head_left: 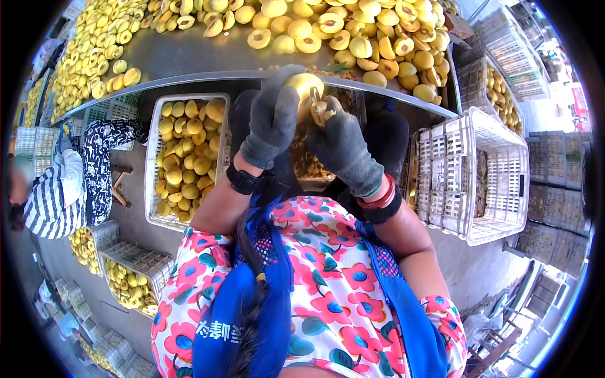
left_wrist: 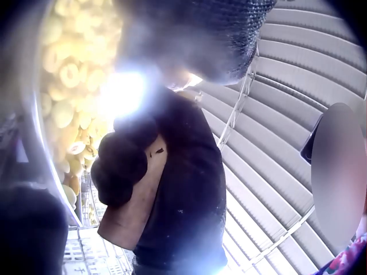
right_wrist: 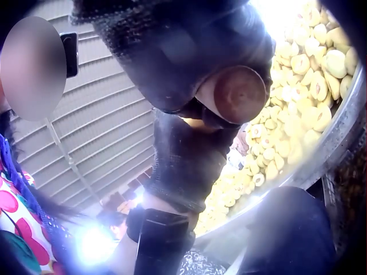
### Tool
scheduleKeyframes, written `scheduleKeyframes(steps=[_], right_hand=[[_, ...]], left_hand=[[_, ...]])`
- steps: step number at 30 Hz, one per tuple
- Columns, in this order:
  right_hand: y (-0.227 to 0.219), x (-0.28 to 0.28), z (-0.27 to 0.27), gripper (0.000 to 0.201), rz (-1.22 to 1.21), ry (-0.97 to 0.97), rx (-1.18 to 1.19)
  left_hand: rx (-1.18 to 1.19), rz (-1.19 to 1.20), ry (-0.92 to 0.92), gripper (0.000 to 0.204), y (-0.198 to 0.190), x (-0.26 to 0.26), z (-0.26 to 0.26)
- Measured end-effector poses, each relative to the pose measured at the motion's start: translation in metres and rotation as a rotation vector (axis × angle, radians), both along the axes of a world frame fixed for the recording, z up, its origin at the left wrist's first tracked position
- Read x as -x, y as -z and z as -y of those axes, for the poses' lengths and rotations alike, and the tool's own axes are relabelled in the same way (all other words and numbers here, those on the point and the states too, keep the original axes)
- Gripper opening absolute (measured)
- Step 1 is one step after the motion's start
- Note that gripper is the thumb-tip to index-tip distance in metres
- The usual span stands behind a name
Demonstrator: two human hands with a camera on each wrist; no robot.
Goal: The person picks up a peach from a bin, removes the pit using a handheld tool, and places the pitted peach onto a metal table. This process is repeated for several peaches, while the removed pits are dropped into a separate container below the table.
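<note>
- My left hand (head_left: 272,116), in a dark grey knitted glove, was up at the top centre of the head view, fingers curled round a yellow, round peach (head_left: 302,85).
- My right hand (head_left: 343,148), gloved the same, sat just right of it, closed round a wooden-handled tool (right_wrist: 239,94); the tool's round brown butt showed in the upper right of the right wrist view.
- The tool's tip was against the peach, with a strip of flesh or peel hanging at the join; I could not tell which.
- The peach hung just below the rim of the curved grey metal table (head_left: 189,60), which ran across the top of the frame.
- Pitted yellow peach halves (head_left: 365,38) were heaped on that table, upper right and upper left.
- At centre left stood a white plastic crate (head_left: 153,157) full of whole yellow peaches.
- At right, a taller white slatted crate (head_left: 498,176) stood on the floor.
- At far left, a person in a striped top (head_left: 53,201) was sitting.
- The left wrist view was glare-washed; only dark gloves showed.
</note>
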State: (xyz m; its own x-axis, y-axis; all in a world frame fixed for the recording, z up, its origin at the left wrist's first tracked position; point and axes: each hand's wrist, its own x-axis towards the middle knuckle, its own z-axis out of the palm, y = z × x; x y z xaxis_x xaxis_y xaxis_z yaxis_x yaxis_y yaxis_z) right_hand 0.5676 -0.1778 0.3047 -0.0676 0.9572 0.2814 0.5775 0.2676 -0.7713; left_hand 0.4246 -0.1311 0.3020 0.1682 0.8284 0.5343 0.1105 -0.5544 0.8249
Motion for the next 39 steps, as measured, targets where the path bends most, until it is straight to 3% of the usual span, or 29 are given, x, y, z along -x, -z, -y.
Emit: scheduleKeyframes(steps=[7,11,14,16,17,19,20,23,26,28,32,35,38,39], right_hand=[[0.005,-0.004,0.000,0.033,0.052,-0.024,0.059],[0.020,0.000,0.006,0.035,0.055,-0.004,0.123],[0.028,0.002,0.010,0.030,-0.102,0.002,0.118],[0.034,0.000,0.009,0.022,-0.290,-0.136,0.102],[0.036,-0.001,0.009,0.019,-0.385,-0.203,0.092],[0.005,-0.007,0.011,0.016,-0.562,-0.218,0.548],[-0.005,-0.008,0.014,0.015,-0.646,-0.220,0.778],[0.006,-0.005,0.017,0.015,-0.524,-0.236,0.526],[0.004,-0.009,0.010,0.012,-0.694,-0.245,0.825],[0.007,-0.009,0.011,0.010,-0.785,-0.230,0.830],[-0.006,-0.002,0.013,0.007,-0.890,-0.152,0.776],[-0.014,-0.006,0.016,0.008,-0.882,-0.294,0.854],[-0.012,-0.006,0.015,0.006,-0.873,-0.295,0.926],[-0.005,-0.004,0.016,0.007,-0.734,-0.295,0.705]], left_hand=[[0.032,-0.032,-0.039,0.034,0.007,-0.007,-0.001],[0.093,-0.114,0.031,0.028,-0.004,-0.005,0.000],[0.070,-0.207,0.036,0.021,0.002,-0.004,-0.005],[0.056,-0.277,0.044,0.018,0.003,-0.002,-0.004],[0.049,-0.292,0.032,0.026,0.004,-0.001,-0.006],[0.036,-0.323,0.012,0.050,0.006,0.000,-0.006],[-0.008,-0.344,0.004,0.050,0.005,-0.001,-0.005],[-0.080,-0.384,-0.007,0.051,0.000,-0.001,-0.006],[-0.015,-0.366,0.022,0.051,0.004,0.000,-0.009],[0.038,-0.322,0.043,0.051,0.006,0.001,-0.008],[0.013,-0.179,-0.095,0.048,0.016,-0.007,-0.004],[0.120,-0.077,-0.127,0.045,0.021,-0.010,-0.001],[0.151,0.022,-0.121,0.044,0.031,-0.011,-0.002],[0.106,-0.012,-0.134,0.044,0.034,-0.013,-0.003]])
